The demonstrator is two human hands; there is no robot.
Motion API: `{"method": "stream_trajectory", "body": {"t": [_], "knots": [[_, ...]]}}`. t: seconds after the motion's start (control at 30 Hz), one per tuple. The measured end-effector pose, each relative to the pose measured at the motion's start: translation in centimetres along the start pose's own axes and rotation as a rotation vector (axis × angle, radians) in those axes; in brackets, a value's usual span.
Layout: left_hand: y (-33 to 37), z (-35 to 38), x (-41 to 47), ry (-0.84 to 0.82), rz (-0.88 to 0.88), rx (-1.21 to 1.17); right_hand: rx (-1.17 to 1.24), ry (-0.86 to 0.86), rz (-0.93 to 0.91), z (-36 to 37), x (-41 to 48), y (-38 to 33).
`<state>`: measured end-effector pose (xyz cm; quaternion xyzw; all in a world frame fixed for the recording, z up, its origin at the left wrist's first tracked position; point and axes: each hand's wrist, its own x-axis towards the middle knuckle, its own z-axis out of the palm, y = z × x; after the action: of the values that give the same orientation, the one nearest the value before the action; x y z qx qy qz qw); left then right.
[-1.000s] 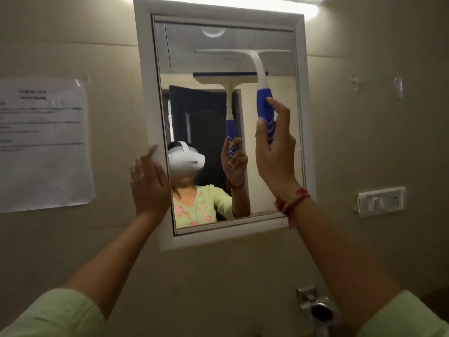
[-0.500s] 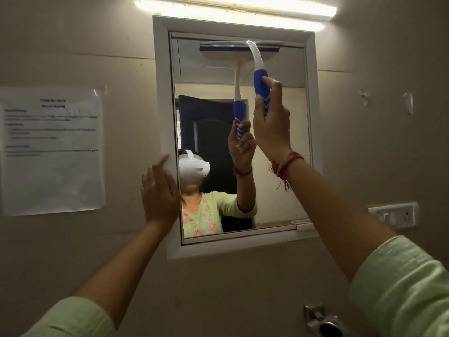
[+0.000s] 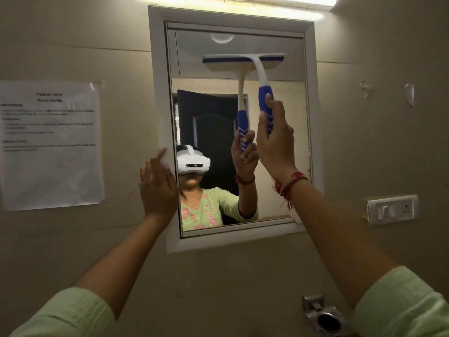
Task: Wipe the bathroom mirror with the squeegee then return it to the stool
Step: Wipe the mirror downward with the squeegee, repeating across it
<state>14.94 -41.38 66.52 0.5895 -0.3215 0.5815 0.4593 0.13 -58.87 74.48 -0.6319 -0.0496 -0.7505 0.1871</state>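
Observation:
A wall mirror (image 3: 286, 98) in a white frame hangs in front of me. The squeegee (image 3: 261, 76) has a white neck and blue handle; its blade lies flat across the upper right of the glass. My right hand (image 3: 275, 142) grips the blue handle from below. My left hand (image 3: 156, 186) rests flat against the mirror frame's left side, fingers apart, holding nothing. The glass reflects the squeegee, the hand and a person in a headset. The stool is out of view.
A printed paper sheet (image 3: 48, 144) is taped to the wall on the left. A white switch plate (image 3: 391, 210) sits on the right wall. A metal holder (image 3: 323, 317) juts out below the mirror. A tube light (image 3: 233, 0) glows above the frame.
The squeegee rose to the mirror's top edge, then came back down a little; its blade now sits lower on the upper glass. My left hand stays on the frame.

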Motion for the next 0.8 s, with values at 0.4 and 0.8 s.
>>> {"method": "stream_trajectory", "body": {"t": [0.4,0.8], "knots": [[0.2,0.0,-0.1,-0.010,-0.031,0.017,0.006,-0.020,0.028,-1.7,-5.4,0.8],[0.0,0.1,-0.1,-0.003,-0.017,0.032,-0.022,-0.046,0.051,-2.4,-7.3,1.8]]}}
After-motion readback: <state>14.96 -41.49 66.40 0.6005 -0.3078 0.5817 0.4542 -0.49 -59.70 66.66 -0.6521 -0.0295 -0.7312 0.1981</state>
